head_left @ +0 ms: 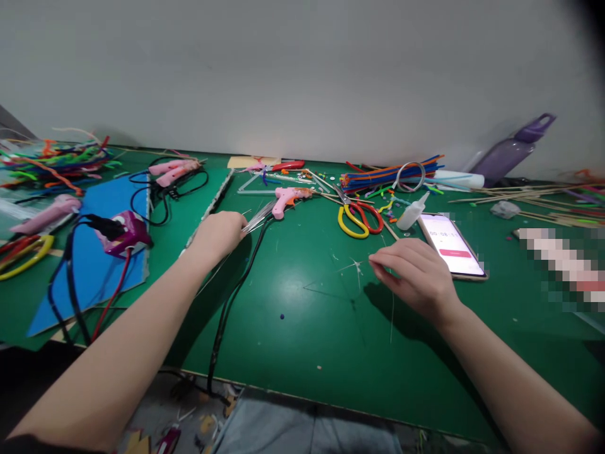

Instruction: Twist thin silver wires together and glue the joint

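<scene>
Both bare forearms reach in over the green bench [302, 353], the hands set well apart. A small dark bead [282, 316] lies between them, on the near side. The right hand [413, 274] is palm down, its thumb and fingertips pinched together on a thin star-shaped wire piece [358, 265] that sits just left of the fingertips, over its own shadow. The left hand [220, 236] reaches farther forward, fingers curled at the near end of a bundle of fine strands [259, 217]; I cannot tell whether they grip it.

Left of the left forearm, a purple plug block [123, 234] rests on a blue board [106, 221]. A black cable [236, 284] runs just right of the left hand, down across the bench.

Just beyond the right hand stands a tilted white squeeze bottle [410, 215], its contents unclear; a lit phone [451, 244] lies to that hand's right. Beyond the strands is a pink glue gun [286, 200]; scissors [353, 221] with yellow and red handles lie beyond the gap between the hands, nearer the right. Farther still are bundled pipe cleaners [387, 175] and, far right, a leaning purple bottle [503, 159].
</scene>
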The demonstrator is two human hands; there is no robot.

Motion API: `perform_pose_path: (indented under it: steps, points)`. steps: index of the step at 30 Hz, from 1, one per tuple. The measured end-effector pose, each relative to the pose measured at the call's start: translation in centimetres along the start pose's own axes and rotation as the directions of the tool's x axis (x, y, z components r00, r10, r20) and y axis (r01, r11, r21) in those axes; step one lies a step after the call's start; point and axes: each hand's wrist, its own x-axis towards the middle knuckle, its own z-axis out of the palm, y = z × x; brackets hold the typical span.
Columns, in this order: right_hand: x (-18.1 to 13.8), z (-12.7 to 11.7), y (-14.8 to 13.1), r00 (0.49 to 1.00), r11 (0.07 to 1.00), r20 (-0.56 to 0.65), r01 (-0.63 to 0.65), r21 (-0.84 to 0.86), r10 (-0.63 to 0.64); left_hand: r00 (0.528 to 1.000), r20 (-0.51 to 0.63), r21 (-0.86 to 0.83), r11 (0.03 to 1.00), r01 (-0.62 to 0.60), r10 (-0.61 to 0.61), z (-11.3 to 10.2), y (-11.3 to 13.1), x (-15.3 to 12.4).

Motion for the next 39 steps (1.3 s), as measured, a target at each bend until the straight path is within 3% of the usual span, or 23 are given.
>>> perform_pose_path:
  steps: [13,16,19,23,29,39]
  points:
    - [0.1,-0.1,-0.1,1.000,1.000,-0.002,-0.007,0.004,0.007,0.991,0.121,-0.034,0.997,0.064,-0.060,-0.5,-0.4,-1.4]
    - [0.1,-0.1,0.0,1.000,1.000,-0.002,-0.001,0.005,0.001,0.989,0.119,-0.006,0.996,0.085,-0.084,-1.2,0.2,-1.5]
    - [0.0,-0.1,0.0,1.000,1.000,-0.001,-0.002,0.007,0.002,0.991,0.043,0.040,0.992,0.123,-0.125,-1.9,1.2,-1.1]
    - [-0.1,0.0,0.1,1.000,1.000,0.006,-0.010,0.003,0.010,0.992,-0.113,-0.048,0.997,0.059,-0.064,-2.7,2.9,0.7]
    - [0.0,-0.1,0.0,1.000,1.000,0.003,-0.005,0.010,0.005,1.000,-0.016,-0.314,0.949,0.018,-0.024,-2.5,4.2,5.0]
    - [0.0,0.0,0.1,1.000,0.999,-0.006,-0.016,0.034,0.016,0.994,0.087,-0.449,0.889,0.094,-0.061,-1.4,4.3,8.3]
